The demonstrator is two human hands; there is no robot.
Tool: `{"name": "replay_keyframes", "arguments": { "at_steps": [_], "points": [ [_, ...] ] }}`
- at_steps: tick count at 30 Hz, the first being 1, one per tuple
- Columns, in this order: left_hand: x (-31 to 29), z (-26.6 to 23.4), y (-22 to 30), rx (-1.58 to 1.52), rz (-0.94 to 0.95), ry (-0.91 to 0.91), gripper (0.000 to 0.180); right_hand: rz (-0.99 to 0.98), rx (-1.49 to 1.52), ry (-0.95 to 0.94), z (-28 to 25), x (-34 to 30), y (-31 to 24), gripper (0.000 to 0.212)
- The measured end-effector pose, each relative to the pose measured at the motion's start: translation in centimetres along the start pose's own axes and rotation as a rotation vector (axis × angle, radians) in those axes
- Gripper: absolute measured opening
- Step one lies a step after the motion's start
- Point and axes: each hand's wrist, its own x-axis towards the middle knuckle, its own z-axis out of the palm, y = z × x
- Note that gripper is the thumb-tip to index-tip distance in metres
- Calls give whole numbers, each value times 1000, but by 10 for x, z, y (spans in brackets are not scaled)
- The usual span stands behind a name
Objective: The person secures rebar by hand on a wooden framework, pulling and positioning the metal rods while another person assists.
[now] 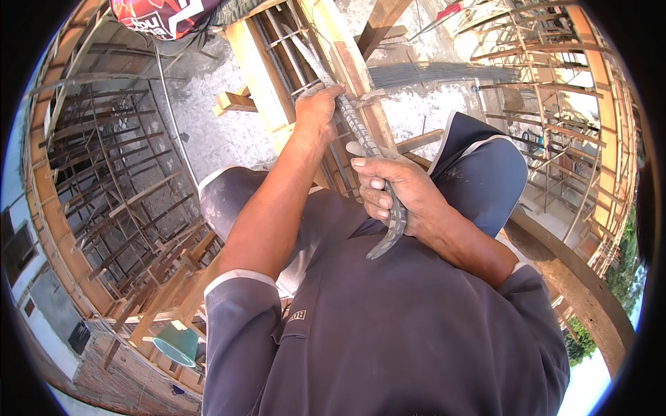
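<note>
A ribbed steel reinforcing bar (pixel 357 126) slants from the far middle toward my body, and its near end bends into a hook. My right hand (pixel 409 191) is closed round the bar just above that bend, with thumb and fingertips showing. Farther along, my left hand (pixel 317 111) grips the same bar, its thumb over the top; most of its fingers are hidden. Below the bar lies a long wooden form (pixel 250 59), a trough of yellowish boards. Inside it run other ribbed bars (pixel 286 50) crossed by thin steel ties. My knees are spread on both sides of the form.
Dark thin rods (pixel 444 74) lie bundled at the far right. A short wood block (pixel 234 102) juts from the form's left side. Wooden scaffolding (pixel 118 139) stands at both sides. A green bucket (pixel 177 344) is low at left; a red printed cloth item (pixel 163 15) is far left.
</note>
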Motion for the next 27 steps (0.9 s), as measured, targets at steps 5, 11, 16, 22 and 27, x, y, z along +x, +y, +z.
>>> {"name": "replay_keyframes", "arguments": {
  "at_steps": [5,11,16,22,27],
  "points": [
    [52,-14,-8,-33,-15,90,12,-37,56,-14,-9,48,9,31],
    [80,-28,-34,-72,-2,136,8,7,152,-46,-28,75,10,25],
    [82,-29,-48,-46,41,198,12,69,158,-37,-37,85,22,19],
    [90,-27,-54,20,103,306,28,144,18,95,-22,73,11,17],
    [78,17,-63,-142,75,341,8,116,186,156,-39,49,-10,29]
  ]
}}
